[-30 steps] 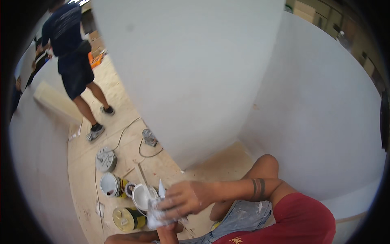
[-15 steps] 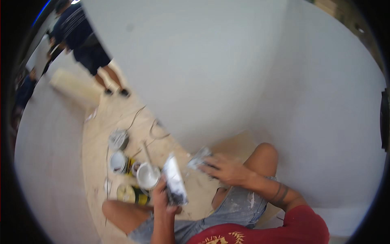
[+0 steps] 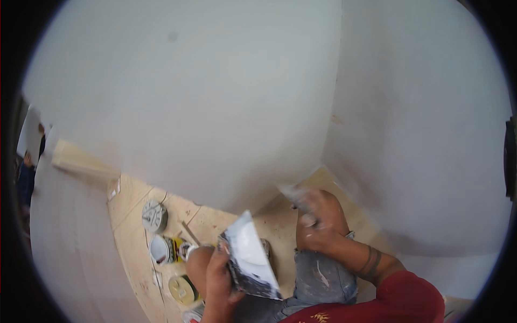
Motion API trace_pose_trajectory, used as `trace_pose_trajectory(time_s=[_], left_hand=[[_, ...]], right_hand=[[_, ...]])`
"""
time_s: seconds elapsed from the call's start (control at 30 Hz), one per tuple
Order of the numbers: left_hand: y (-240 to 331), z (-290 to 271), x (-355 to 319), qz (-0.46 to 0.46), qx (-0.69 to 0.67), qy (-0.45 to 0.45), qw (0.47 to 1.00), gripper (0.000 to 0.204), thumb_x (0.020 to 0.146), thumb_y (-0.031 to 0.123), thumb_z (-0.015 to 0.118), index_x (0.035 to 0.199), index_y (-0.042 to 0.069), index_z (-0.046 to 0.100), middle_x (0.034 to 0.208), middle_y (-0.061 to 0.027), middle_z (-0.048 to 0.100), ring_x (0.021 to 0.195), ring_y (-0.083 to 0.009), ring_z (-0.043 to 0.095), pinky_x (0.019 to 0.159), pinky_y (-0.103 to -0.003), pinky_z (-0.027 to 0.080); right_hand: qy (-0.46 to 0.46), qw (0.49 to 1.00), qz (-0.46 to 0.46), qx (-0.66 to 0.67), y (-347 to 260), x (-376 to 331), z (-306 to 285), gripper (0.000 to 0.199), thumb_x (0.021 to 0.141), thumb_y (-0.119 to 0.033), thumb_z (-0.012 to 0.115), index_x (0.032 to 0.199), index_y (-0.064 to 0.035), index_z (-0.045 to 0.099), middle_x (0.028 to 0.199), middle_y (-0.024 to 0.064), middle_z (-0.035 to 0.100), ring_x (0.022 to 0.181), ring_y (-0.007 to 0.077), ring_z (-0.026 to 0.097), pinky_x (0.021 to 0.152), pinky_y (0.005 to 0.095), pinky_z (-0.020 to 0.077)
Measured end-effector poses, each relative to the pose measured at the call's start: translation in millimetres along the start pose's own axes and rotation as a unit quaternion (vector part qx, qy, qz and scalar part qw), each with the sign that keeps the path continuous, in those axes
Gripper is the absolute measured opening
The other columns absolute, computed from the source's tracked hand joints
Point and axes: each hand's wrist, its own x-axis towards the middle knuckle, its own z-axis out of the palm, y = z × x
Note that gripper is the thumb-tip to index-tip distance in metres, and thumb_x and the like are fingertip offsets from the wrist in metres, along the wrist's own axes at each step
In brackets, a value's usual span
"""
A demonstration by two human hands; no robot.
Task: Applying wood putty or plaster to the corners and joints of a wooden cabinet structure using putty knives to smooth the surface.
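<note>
My left hand (image 3: pixel 219 272) grips a flat plate (image 3: pixel 250 250) by its edge. White putty is spread over its upper face, and dark stains run along its lower side. The plate is tilted above my lap. My right hand (image 3: pixel 319 212) is closed around a putty knife (image 3: pixel 293 195), smeared by motion, whose pale blade points up and left. It is held in front of my right knee, short of the corner where two white walls (image 3: pixel 231 107) meet. The blade seems apart from the wall.
On the wooden floor (image 3: pixel 207 215) to my left stand a grey round tub (image 3: pixel 154 216), a white bucket (image 3: pixel 160 250) and a can with a yellowish top (image 3: pixel 182 289). A pale beam (image 3: pixel 81 159) lies farther left. At the far left edge a person (image 3: pixel 26 177) partly shows.
The view has swung, so the standing person at upper left is gone. My right hand has moved right and up from near the plate. My left knee is now drawn in beside my left hand.
</note>
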Motion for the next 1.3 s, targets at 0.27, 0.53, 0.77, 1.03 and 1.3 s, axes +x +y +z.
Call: trace_pose_trajectory(time_s=[0.27,0.53,0.77,1.03,1.3], left_hand=[[-7.7,21.0,95.1,-0.256,-0.092,-0.023,0.962,0.053,0.098,0.036,0.056,0.136,0.001,0.046,0.119,-0.0147,0.065,0.103,-0.028,0.068,0.086,-0.041,0.058],[28.7,0.1,141.4,-0.279,0.022,0.075,0.957,0.052,0.102,0.04,0.048,0.136,0.001,0.047,0.121,-0.012,0.063,0.107,-0.0249,0.065,0.088,-0.038,0.056],[102.4,70.7,176.9,-0.166,0.128,-0.035,0.977,0.031,0.098,0.019,0.061,0.127,0.012,0.051,0.123,-0.0033,0.059,0.12,-0.0211,0.056,0.102,-0.048,0.047],[128.4,126.4,183.4,0.004,0.431,-0.124,0.894,0.032,0.1,0.017,0.057,0.126,-0.001,0.054,0.126,-0.0109,0.06,0.116,-0.0175,0.055,0.103,-0.035,0.041],[130.4,203.1,210.7,0.272,0.52,-0.356,0.727,0.04,0.099,0.007,0.047,0.138,0.013,0.051,0.137,-0.0271,0.049,0.125,-0.0452,0.051,0.106,-0.055,0.04]], right_hand=[[0.399,0.749,0.435,0.301,37.7,73.0,-7.6,0.031,0.102,-0.026,0.053,0.119,-0.0004,0.053,0.102,0.0108,0.066,0.087,0.021,0.067,0.072,0.0336,0.0545],[0.413,0.666,0.549,0.29,22.9,84.3,10.8,0.029,0.1,-0.026,0.058,0.115,-0.0021,0.055,0.105,0.0096,0.066,0.093,0.021,0.067,0.073,0.0337,0.0544],[0.434,0.646,0.561,0.282,9.3,93.4,0.2,0.027,0.094,-0.016,0.067,0.115,-0.0015,0.057,0.105,0.0084,0.066,0.099,0.0179,0.066,0.08,0.0334,0.0552],[0.389,0.608,0.576,0.384,-82.3,187.5,-48.6,0.027,0.088,-0.012,0.066,0.113,-0.0026,0.06,0.098,0.0073,0.066,0.086,0.0191,0.068,0.071,0.0344,0.0568],[0.36,0.505,0.63,0.468,-96.6,259.8,-39.0,0.028,0.088,-0.008,0.065,0.115,-0.0015,0.058,0.101,0.0094,0.067,0.086,0.0201,0.069,0.067,0.0366,0.0556]])
